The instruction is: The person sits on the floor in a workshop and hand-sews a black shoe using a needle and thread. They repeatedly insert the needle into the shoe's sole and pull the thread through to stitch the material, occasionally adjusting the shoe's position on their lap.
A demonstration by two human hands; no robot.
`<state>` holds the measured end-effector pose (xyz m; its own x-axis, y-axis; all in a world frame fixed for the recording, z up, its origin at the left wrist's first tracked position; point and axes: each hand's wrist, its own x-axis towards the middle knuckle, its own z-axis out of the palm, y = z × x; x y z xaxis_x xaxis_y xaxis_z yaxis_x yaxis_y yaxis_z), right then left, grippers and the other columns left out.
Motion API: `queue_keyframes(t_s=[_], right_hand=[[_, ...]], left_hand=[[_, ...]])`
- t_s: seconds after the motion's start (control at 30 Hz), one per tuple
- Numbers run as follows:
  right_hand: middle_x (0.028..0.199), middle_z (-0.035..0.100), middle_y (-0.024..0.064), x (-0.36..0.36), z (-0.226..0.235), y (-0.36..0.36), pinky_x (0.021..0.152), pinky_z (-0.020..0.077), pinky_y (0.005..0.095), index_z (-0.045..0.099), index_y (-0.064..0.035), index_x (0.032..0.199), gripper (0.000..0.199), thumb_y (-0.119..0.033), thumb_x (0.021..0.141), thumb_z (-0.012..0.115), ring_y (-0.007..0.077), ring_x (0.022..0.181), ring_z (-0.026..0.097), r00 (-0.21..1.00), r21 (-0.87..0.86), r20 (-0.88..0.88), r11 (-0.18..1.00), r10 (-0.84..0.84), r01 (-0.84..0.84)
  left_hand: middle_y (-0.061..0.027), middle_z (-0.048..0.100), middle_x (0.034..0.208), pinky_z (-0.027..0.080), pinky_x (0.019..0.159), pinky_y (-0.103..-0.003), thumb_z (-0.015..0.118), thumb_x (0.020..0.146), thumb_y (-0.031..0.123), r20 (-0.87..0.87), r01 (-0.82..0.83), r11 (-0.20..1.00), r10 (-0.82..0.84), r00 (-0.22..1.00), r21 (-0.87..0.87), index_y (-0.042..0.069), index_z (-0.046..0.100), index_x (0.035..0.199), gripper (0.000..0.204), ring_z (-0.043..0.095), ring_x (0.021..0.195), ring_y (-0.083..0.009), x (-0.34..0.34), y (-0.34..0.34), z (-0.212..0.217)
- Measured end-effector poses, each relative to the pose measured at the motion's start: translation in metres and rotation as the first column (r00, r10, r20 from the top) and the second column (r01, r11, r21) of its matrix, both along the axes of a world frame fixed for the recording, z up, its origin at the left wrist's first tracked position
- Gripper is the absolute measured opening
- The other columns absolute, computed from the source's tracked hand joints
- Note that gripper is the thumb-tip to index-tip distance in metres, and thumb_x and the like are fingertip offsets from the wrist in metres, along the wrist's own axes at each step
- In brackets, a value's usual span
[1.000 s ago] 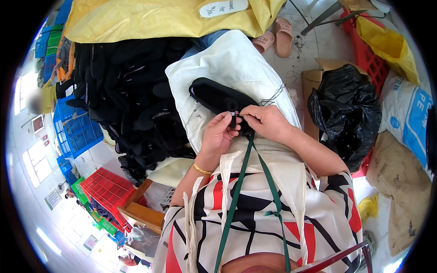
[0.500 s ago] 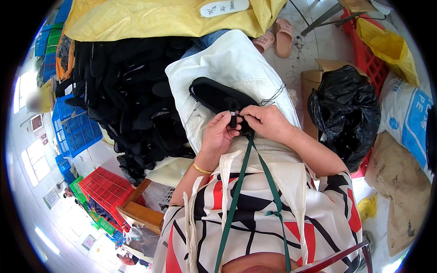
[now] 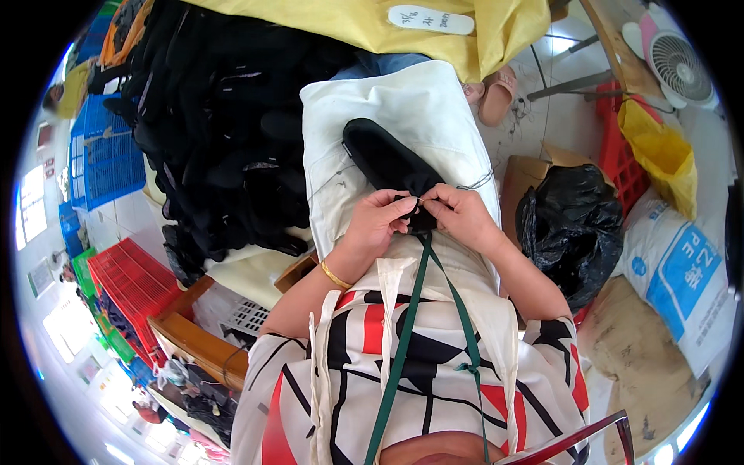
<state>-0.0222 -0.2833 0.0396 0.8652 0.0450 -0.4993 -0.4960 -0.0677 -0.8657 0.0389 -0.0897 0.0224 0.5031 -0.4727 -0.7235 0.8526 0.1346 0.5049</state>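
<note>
Head view: black shoe (image 3: 384, 157) laid on white cloth (image 3: 329, 105)

Its near end is pinched by the left hand (image 3: 372, 225), a thin pale piece (image 3: 417, 201) by the right hand's (image 3: 469, 221) fingertips. Open cloth is left around its far end, inside the edges.

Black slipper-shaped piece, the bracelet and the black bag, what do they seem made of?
The black slipper-shaped piece: probably matte fabric, since its surface looks dull. The bracelet: seemingly polished gold-coloured metal, from its bright shine. The black bag: likely thin glossy plastic, judging by its shiny creases.
</note>
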Motion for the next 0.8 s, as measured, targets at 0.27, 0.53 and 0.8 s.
queue_keyframes(t_s=[0.27,0.53,0.8], right_hand=[[0.075,0.062,0.0007,0.002,0.002,0.005,0.059,0.0469,0.0238,0.062,-0.0003,0.097,0.009,-0.009,0.097,0.061,0.0058,0.064,0.056,0.996,0.022,-0.081,0.999,-0.037,0.039],[0.088,0.059,-0.0057,-0.003,-0.023,-0.01,0.071,0.0433,0.0192,0.062,-0.0019,0.107,0.01,-0.006,0.099,0.057,0.0001,0.08,0.05,1.0,0.214,0.007,0.977,0.021,-0.022],[0.087,0.059,-0.006,0.01,-0.003,-0.014,0.07,0.0432,0.0191,0.063,-0.0019,0.109,0.013,-0.006,0.1,0.055,0.0004,0.079,0.051,0.992,0.19,-0.046,0.976,0.116,-0.105]], left_hand=[[-0.0045,0.069,0.083,0.05,0.056,-0.023,0.076,0.087,0.015,0.102,0.019,0.997,-0.027,0.994,0.079,0.002,0.069,0.1,0.02,0.06,0.062,-0.0101,-0.002,-0.008,0.011],[-0.0042,0.069,0.084,0.051,0.056,-0.023,0.077,0.087,0.015,0.127,-0.021,1.0,0.018,0.992,0.023,0.001,0.069,0.1,0.02,0.06,0.062,-0.0101,-0.002,-0.006,0.006],[-0.0044,0.068,0.083,0.051,0.057,-0.023,0.077,0.087,0.017,0.115,-0.008,0.999,0.004,0.993,0.033,0.001,0.07,0.099,0.021,0.06,0.063,-0.0103,0.002,-0.003,0.007]])
